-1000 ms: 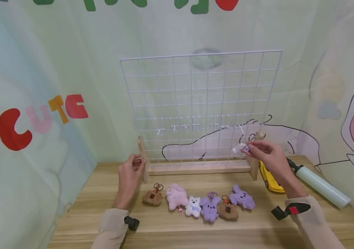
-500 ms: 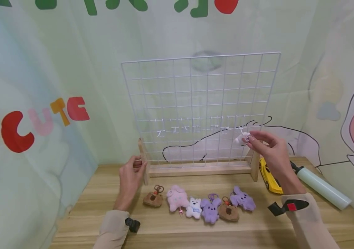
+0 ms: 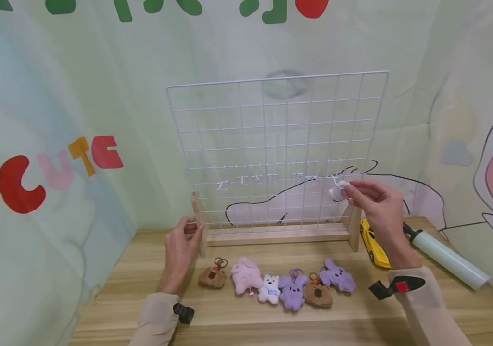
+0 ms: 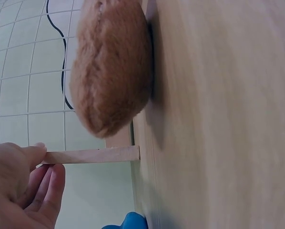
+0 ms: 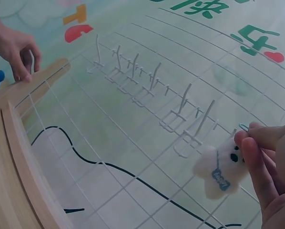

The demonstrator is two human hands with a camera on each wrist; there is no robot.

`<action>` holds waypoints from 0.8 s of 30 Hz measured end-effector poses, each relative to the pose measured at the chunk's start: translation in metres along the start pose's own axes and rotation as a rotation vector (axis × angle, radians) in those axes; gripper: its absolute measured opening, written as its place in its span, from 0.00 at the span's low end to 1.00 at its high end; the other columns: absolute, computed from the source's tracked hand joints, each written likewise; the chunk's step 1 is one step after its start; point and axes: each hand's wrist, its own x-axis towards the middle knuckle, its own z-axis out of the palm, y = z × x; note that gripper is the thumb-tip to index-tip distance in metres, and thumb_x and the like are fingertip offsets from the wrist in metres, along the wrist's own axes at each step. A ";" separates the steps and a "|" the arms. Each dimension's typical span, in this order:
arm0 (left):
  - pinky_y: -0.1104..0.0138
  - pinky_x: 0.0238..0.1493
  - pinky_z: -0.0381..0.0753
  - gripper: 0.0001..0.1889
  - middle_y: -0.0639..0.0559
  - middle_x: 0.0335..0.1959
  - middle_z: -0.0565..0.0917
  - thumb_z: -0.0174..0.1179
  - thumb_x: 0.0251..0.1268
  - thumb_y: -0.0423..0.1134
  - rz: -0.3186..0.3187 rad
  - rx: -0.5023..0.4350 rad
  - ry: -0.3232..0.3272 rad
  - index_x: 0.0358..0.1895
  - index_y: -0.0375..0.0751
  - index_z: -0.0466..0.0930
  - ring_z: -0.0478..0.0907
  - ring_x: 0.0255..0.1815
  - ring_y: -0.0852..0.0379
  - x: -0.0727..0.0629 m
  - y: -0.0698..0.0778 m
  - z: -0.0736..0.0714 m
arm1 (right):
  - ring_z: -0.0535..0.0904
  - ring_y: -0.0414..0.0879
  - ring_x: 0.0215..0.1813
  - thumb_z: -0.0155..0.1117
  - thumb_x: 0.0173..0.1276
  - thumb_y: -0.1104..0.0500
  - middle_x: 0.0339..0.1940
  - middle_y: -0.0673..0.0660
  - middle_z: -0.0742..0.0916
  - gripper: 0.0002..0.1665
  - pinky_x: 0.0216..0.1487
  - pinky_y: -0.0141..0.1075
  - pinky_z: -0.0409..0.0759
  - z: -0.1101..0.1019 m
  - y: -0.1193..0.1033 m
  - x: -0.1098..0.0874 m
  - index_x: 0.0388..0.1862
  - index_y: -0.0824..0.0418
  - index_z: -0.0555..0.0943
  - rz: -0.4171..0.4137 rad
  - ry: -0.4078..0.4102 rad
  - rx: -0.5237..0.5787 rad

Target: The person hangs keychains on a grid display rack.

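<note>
A white wire grid rack (image 3: 272, 80) with a row of white hooks (image 5: 154, 76) stands in a wooden base (image 3: 276, 237). At its left end, my left hand (image 3: 181, 242) pinches the wooden upright (image 4: 92, 156) between thumb and fingers. My right hand (image 3: 376, 204) holds a small white plush bear keychain (image 5: 221, 169) by its ring at the rightmost hook; the bear wears a blue bow tag. The hook tip is hidden behind the fingertips. In front of the rack lie brown (image 3: 212, 277), pink (image 3: 246, 275), white (image 3: 270, 288) and purple (image 3: 293, 292) plush keychains.
Right of the base, a yellow toy car (image 3: 373, 244) and a pale cylinder with a black handle (image 3: 449, 259) lie on the wooden table (image 3: 229, 331). Behind the rack hangs a printed cloth (image 3: 151, 182). A blue object (image 4: 133, 222) shows beyond the upright.
My right hand has risen with the white plush bear from below the rightmost hook up to the hook's level. The left hand keeps its hold on the upright.
</note>
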 end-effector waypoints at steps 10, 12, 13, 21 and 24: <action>0.50 0.48 0.96 0.13 0.32 0.46 0.93 0.72 0.73 0.34 0.028 0.007 0.009 0.55 0.31 0.85 0.94 0.46 0.38 -0.001 -0.002 -0.001 | 0.94 0.37 0.44 0.76 0.74 0.57 0.43 0.43 0.96 0.21 0.50 0.27 0.92 0.012 0.004 -0.005 0.60 0.67 0.86 -0.056 0.022 0.027; 0.50 0.48 0.95 0.13 0.32 0.46 0.93 0.72 0.74 0.34 0.036 0.008 0.012 0.55 0.31 0.85 0.94 0.45 0.38 -0.001 -0.001 -0.001 | 0.94 0.36 0.46 0.74 0.76 0.57 0.45 0.44 0.96 0.22 0.51 0.28 0.91 0.012 0.006 -0.005 0.62 0.68 0.85 -0.066 0.008 0.029; 0.50 0.48 0.95 0.13 0.32 0.46 0.93 0.72 0.74 0.34 0.038 0.009 0.014 0.55 0.31 0.85 0.94 0.45 0.37 -0.001 -0.001 -0.001 | 0.94 0.36 0.46 0.73 0.77 0.57 0.47 0.45 0.96 0.23 0.51 0.29 0.91 0.013 0.007 -0.005 0.63 0.69 0.84 -0.065 -0.003 0.037; 0.49 0.46 0.95 0.13 0.31 0.45 0.92 0.72 0.72 0.32 0.064 0.008 0.041 0.53 0.28 0.85 0.94 0.44 0.36 -0.002 -0.001 0.001 | 0.93 0.36 0.52 0.63 0.84 0.55 0.57 0.57 0.94 0.22 0.51 0.30 0.92 0.015 0.015 -0.004 0.68 0.67 0.81 -0.095 -0.093 -0.046; 0.49 0.47 0.95 0.13 0.31 0.45 0.92 0.72 0.73 0.32 0.049 0.003 0.032 0.54 0.29 0.85 0.94 0.45 0.36 -0.001 -0.001 0.000 | 0.93 0.36 0.48 0.61 0.86 0.54 0.53 0.56 0.94 0.22 0.47 0.30 0.93 0.017 0.017 -0.003 0.69 0.65 0.81 -0.111 -0.102 -0.086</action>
